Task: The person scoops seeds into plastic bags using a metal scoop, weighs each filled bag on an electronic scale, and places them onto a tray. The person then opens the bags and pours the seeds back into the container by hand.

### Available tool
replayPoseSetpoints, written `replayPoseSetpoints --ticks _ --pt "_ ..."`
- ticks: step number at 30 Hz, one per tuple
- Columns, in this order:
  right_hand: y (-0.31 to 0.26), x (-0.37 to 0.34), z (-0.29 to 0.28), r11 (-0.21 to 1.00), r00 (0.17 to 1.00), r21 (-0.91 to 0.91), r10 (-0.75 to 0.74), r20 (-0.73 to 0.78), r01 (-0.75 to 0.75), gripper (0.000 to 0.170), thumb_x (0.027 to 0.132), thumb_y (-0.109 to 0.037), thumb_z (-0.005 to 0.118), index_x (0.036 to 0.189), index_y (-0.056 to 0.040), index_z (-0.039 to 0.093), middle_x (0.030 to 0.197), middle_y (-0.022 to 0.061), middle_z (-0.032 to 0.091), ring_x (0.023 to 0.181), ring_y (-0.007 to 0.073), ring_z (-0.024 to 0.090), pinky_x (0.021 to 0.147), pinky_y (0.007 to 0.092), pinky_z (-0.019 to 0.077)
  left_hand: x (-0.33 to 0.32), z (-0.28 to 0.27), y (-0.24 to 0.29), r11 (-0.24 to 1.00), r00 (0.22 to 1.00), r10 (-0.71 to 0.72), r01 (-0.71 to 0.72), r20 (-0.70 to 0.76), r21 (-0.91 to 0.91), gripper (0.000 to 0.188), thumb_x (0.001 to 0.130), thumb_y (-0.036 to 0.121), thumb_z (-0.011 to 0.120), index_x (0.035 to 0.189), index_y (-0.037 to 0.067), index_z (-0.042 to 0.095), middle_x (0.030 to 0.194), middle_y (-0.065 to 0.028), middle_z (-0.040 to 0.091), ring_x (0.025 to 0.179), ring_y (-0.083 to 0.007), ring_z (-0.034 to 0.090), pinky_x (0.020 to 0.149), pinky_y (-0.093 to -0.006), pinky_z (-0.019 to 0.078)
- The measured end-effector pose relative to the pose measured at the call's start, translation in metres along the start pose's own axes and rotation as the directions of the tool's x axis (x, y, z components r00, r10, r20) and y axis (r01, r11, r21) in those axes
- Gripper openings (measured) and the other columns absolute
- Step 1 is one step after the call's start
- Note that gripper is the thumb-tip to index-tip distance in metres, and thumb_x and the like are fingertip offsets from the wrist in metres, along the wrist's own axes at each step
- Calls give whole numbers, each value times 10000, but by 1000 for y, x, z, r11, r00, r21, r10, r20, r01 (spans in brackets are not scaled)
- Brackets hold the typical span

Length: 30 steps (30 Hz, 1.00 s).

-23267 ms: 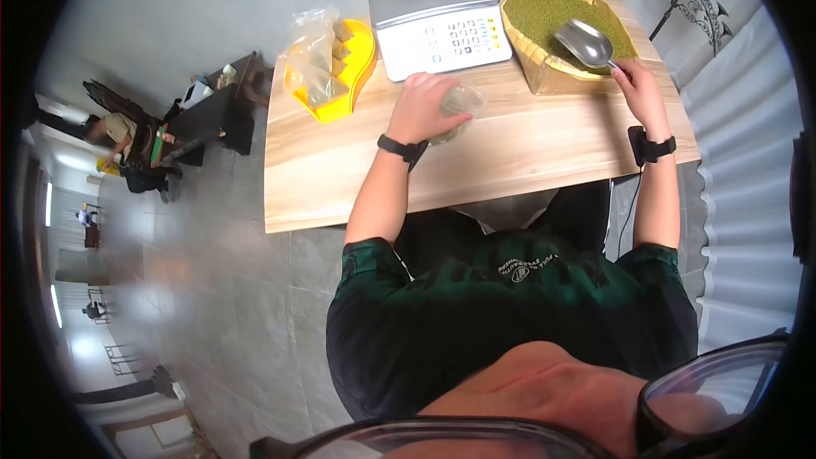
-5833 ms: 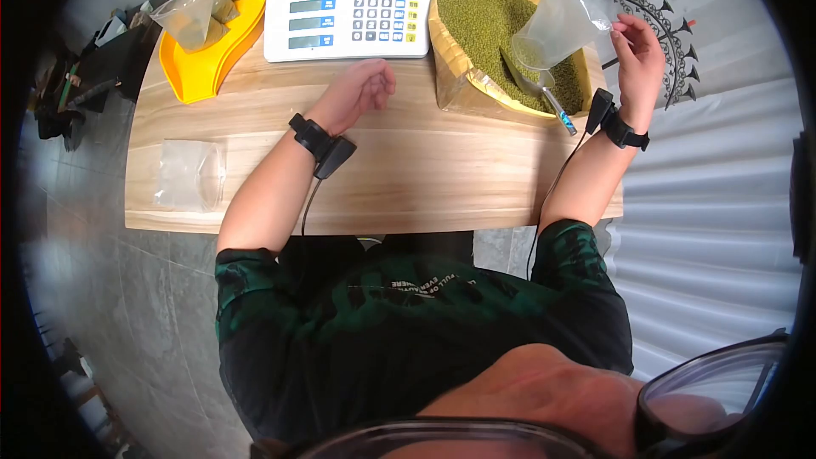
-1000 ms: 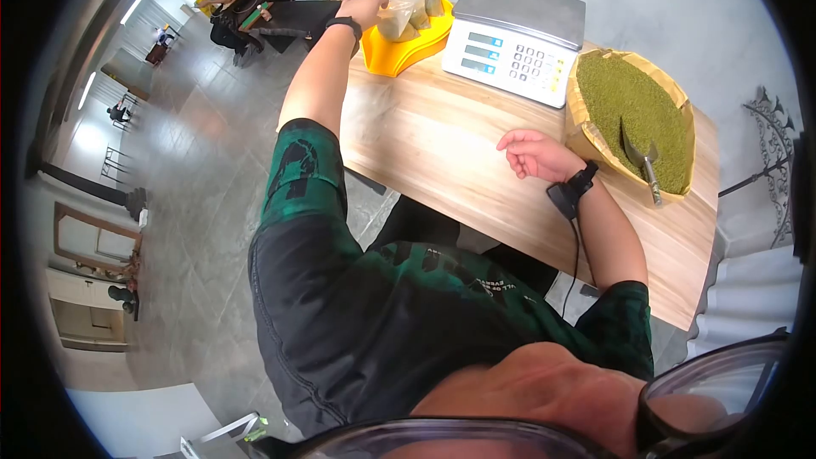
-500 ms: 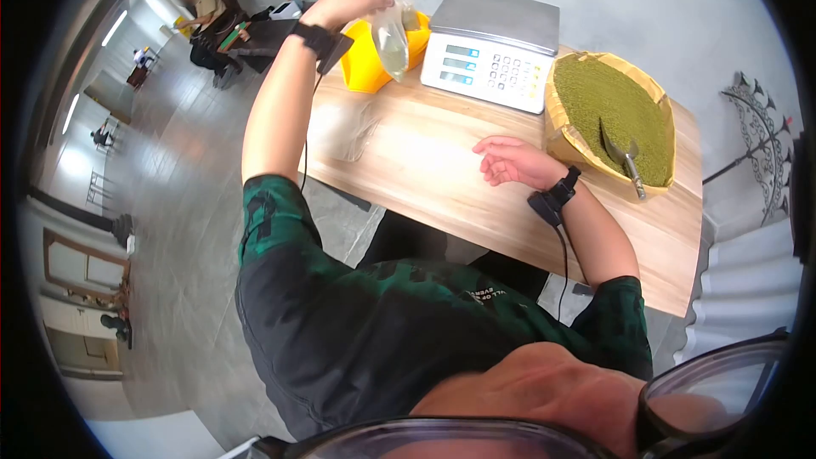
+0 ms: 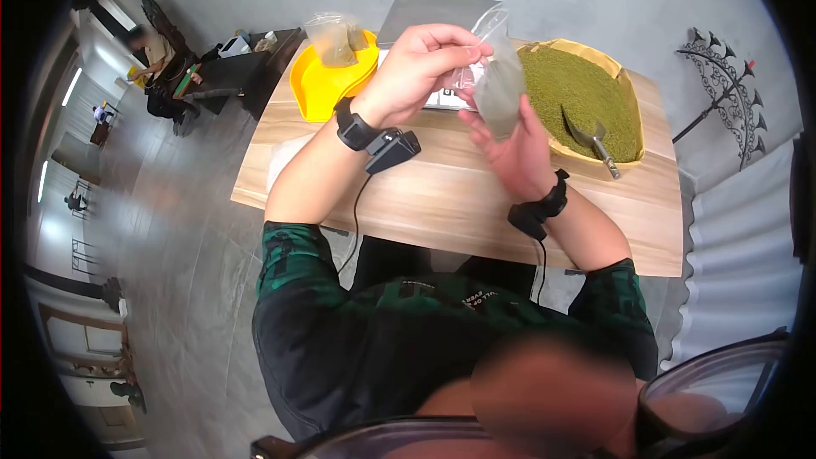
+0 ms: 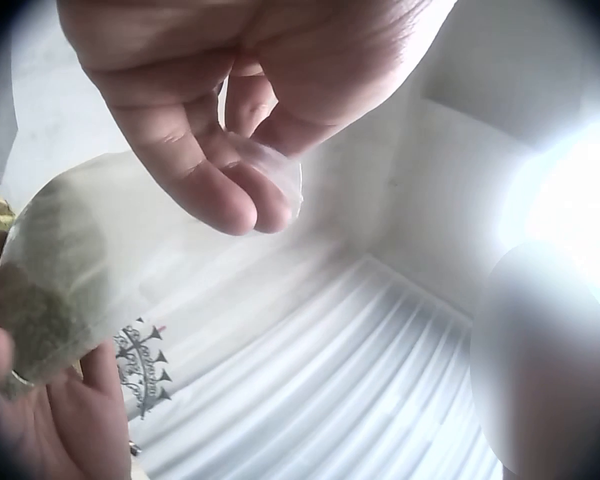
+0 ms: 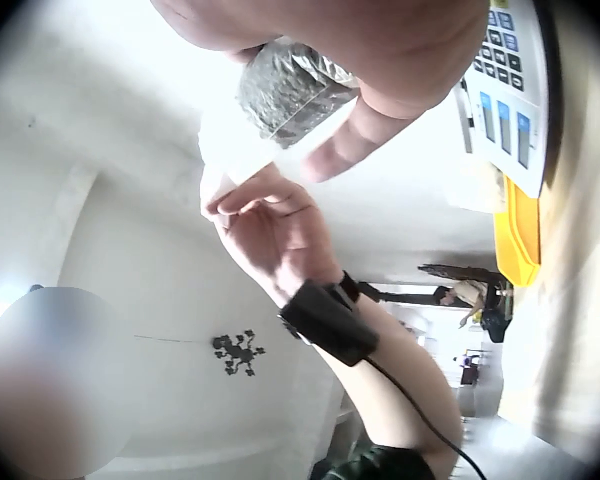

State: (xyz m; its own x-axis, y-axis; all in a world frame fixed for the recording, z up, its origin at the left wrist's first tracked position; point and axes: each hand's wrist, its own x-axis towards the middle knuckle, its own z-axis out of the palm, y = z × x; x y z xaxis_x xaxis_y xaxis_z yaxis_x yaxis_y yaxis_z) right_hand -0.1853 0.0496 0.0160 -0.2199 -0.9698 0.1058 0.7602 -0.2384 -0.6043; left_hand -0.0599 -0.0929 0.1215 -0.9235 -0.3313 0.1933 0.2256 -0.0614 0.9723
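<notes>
A clear plastic bag with greenish contents in its lower part hangs above the table, in front of the scale. The left hand pinches its top edge between thumb and fingers; the left wrist view shows the pinched plastic under the fingertips. Around the lower part of the bag, the right hand has its thumb on one side and its fingers on the other. In the right wrist view the bag's dark, grainy contents show beside the right hand.
Behind the hands stands a scale, partly hidden. A paper sack of green grains with a metal scoop is at the right. At the left, a yellow tray bears filled bags. A person sits in the background.
The left hand has taken a filled bag from the yellow tray and moved it right, in front of the scale. The right hand has risen from near the table to the bag.
</notes>
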Motion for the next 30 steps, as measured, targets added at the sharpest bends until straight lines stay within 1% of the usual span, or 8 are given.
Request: replayPoseSetpoints --ticks 4,7,10,15,17,20,22,30 --pt "-28 -5 -7 994 987 38 -101 -123 107 519 1026 -435 373 1382 -66 453 1250 138 609 1064 264 628 637 252 560 -10 19 3 956 980 199 -191 13 -224 454 960 168 521 1369 46 366 1159 -155 586 777 -190 602 720 -315 522" --pt "-56 -14 1 966 942 48 -235 -240 253 503 1006 -387 443 1383 -54 459 1290 142 580 1128 292 602 650 260 585 -16 15 -24 857 962 273 -255 -26 -449 470 960 235 517 1363 53 358 1139 -164 572 759 -209 581 698 -330 509" --pt "-96 -26 -2 932 938 112 -336 -81 343 486 996 -324 480 1383 -31 452 1383 169 506 1225 362 534 701 302 620 -16 2 -79 862 1000 0 10 20 -506 296 963 280 518 1189 89 498 1011 -89 609 738 -190 543 680 -297 456" --pt "-166 -43 -37 892 876 -123 -451 -173 435 454 1001 -297 505 1362 -24 465 1395 168 506 1226 360 545 755 355 630 -17 -23 -172 517 875 -374 471 306 -715 220 968 302 481 1037 112 569 923 -23 601 731 -176 522 701 -322 439" --pt "-187 -51 -45 855 852 -203 -506 -131 477 321 1002 -226 526 1255 -29 541 1202 130 649 1095 279 642 759 363 624 -15 -32 -197 474 864 -348 498 365 -726 244 965 326 464 1049 121 566 918 -22 601 754 -175 523 699 -328 433" --pt "-203 -57 -51 738 753 -454 -629 -193 500 323 989 -198 556 1281 -70 506 1207 105 625 1062 256 647 797 392 610 -17 -38 -217 425 872 -317 482 372 -766 266 966 344 457 1064 123 566 923 -23 601 770 -177 517 705 -324 425" --pt "-210 -58 -47 563 636 -718 -741 -217 410 403 965 -189 595 1329 -112 439 1227 81 578 1052 242 635 824 411 590 -17 -40 -221 468 863 -362 496 354 -731 288 968 360 447 1083 123 563 932 -26 598 773 -179 506 711 -319 416" --pt "-223 -56 -65 470 669 -878 -682 -296 91 483 962 -189 590 1398 -124 392 1236 74 573 1098 210 599 839 401 571 -17 -33 -214 486 847 -441 502 296 -715 238 943 317 460 1033 121 559 885 -8 560 740 -150 461 718 -306 403"
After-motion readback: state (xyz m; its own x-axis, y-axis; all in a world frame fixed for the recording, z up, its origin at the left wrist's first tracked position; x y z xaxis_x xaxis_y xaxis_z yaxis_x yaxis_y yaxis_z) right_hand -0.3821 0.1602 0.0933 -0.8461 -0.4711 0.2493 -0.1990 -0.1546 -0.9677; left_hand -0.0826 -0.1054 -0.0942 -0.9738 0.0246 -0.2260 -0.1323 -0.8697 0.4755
